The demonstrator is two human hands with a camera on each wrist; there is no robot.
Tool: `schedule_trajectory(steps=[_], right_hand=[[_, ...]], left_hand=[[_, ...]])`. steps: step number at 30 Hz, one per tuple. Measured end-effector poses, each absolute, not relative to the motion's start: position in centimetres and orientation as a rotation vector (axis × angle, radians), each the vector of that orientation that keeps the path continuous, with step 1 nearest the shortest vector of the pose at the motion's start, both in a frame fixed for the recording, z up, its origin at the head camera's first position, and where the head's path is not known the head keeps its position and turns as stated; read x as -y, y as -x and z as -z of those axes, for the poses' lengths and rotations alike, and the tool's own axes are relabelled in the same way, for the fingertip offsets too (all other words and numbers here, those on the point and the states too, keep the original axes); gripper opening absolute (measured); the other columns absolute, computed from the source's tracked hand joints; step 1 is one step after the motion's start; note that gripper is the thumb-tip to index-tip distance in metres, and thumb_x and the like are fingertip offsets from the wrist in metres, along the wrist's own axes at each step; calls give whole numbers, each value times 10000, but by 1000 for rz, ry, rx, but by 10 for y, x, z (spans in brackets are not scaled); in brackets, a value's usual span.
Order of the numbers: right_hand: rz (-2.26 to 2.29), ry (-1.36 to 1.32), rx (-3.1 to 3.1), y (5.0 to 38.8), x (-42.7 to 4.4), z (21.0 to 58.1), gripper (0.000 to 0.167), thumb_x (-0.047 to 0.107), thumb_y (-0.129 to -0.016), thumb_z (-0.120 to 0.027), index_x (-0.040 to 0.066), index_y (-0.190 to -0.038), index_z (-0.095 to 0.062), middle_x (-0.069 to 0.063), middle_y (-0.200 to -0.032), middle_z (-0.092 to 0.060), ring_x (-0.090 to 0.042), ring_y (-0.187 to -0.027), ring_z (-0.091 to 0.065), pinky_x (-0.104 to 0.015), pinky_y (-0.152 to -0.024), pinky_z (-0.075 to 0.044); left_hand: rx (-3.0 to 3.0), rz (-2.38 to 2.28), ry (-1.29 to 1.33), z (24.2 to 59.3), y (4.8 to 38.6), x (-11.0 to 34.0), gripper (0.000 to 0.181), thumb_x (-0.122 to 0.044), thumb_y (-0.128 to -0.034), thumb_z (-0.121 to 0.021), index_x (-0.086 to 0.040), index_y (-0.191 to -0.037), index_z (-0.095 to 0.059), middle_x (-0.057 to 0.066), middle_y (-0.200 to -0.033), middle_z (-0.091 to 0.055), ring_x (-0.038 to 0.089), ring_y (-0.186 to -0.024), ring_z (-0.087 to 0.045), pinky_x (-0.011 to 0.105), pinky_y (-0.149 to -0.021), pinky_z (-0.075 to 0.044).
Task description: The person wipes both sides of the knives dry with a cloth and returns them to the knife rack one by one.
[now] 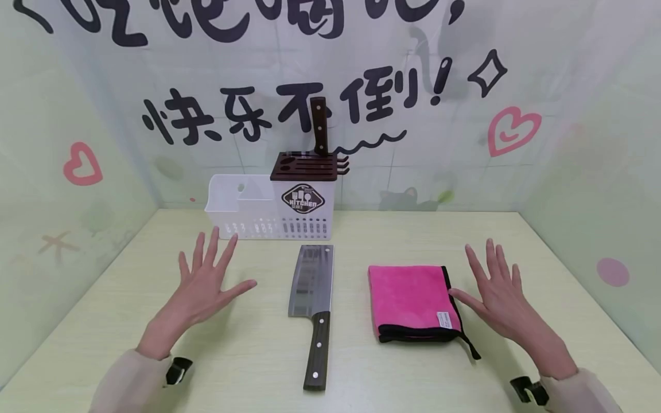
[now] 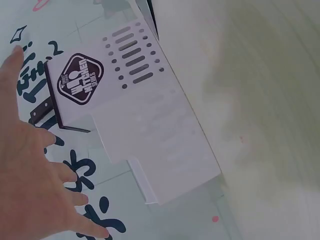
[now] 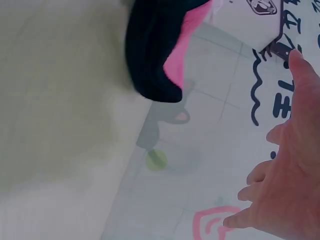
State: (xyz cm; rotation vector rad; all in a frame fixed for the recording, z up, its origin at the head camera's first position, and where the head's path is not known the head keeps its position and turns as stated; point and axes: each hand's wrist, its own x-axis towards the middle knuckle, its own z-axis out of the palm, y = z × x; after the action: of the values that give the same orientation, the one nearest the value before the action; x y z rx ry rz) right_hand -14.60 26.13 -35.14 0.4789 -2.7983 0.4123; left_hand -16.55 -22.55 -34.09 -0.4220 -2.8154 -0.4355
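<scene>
In the head view a cleaver lies flat, its blade toward the back and its dark handle toward the front. To its right is a folded pink cloth with black edging. My left hand, fingers spread, is held left of the cleaver and holds nothing. My right hand, also spread and holding nothing, is beside the cloth's right edge; whether the thumb touches it I cannot tell. The wrist views show the left hand near the white holder and the right hand near the cloth.
At the back of the table stands the white holder with a brown slotted top. A knife with a brown handle stands upright in it. Printed wall sheets enclose the back and both sides.
</scene>
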Motion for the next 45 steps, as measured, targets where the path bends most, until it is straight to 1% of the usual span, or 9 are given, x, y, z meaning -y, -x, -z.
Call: schedule_trajectory(steps=[4, 9, 14, 17, 21, 29, 34, 37, 45], right_hand=[[-455, -542, 2753, 149, -252, 344, 817, 403, -868, -533, 128, -1435, -12, -249, -1446, 62, -372, -1328, 87, -624, -997, -20], [-530, -588, 2721, 152, -235, 331, 807, 311, -864, -571, 87, -1430, -42, -252, -1444, -15, -396, -1323, -25, -595, -1000, -129], [-572, -593, 2732, 156, -215, 321, 786, 279, -865, -579, 60, -1424, -72, -231, -1446, -76, -424, -1283, -160, -594, -952, -245], [-578, -606, 2728, 159, -203, 321, 781, 275, -856, -592, 38, -1417, -103, -232, -1438, -116, -423, -1269, -202, -583, -951, -277], [-600, -620, 2729, 163, -189, 324, 760, 284, -855, -594, 17, -1406, -143, -235, -1429, -153, -419, -1262, -232, -568, -948, -305], [-635, -653, 2765, 163, -165, 334, 708, 337, -873, -558, 4, -1388, -204, -217, -1418, -214, -385, -1266, -269, -528, -943, -341], [-647, -698, 2789, 161, -149, 340, 694, 365, -874, -545, -9, -1375, -243, -214, -1399, -270, -370, -1241, -332, -480, -926, -383], [-625, -720, 2806, 160, -140, 343, 692, 386, -872, -538, -14, -1368, -266, -216, -1378, -311, -362, -1220, -370, -451, -911, -406], [-619, -773, 2853, 160, -124, 350, 685, 440, -885, -487, -1, -1363, -275, -193, -1338, -375, -323, -1205, -404, -427, -941, -387]], left_hand=[[2693, 494, 450, 334, 167, 220, 807, -493, -833, -535, -120, -1428, -139, 253, -1445, -37, 404, -1323, 27, 702, -928, -45], [2519, 550, 502, 325, 170, 212, 749, -435, -841, -561, -38, -1388, -237, 286, -1405, -161, 448, -1275, -165, 639, -950, -176], [2413, 638, 519, 319, 174, 199, 681, -233, -797, -659, 48, -1318, -322, 288, -1332, -300, 435, -1193, -317, 579, -914, -312], [2399, 695, 520, 319, 174, 191, 635, -133, -773, -674, 84, -1274, -350, 288, -1282, -356, 413, -1171, -352, 552, -909, -345], [2416, 734, 533, 320, 175, 184, 587, -96, -776, -669, 104, -1238, -369, 280, -1238, -403, 395, -1154, -382, 524, -920, -354], [2522, 753, 555, 327, 173, 170, 560, -121, -784, -665, 105, -1215, -389, 268, -1196, -445, 391, -1110, -436, 501, -905, -381], [2594, 727, 584, 334, 170, 160, 543, -152, -783, -673, 102, -1194, -424, 263, -1202, -445, 378, -1100, -453, 478, -883, -414], [2617, 724, 602, 338, 169, 155, 503, -142, -782, -672, 103, -1165, -456, 257, -1165, -473, 370, -1069, -480, 462, -863, -431], [2676, 733, 628, 348, 165, 146, 405, -108, -769, -673, 82, -1090, -515, 237, -1085, -518, 360, -1003, -518, 458, -822, -446]])
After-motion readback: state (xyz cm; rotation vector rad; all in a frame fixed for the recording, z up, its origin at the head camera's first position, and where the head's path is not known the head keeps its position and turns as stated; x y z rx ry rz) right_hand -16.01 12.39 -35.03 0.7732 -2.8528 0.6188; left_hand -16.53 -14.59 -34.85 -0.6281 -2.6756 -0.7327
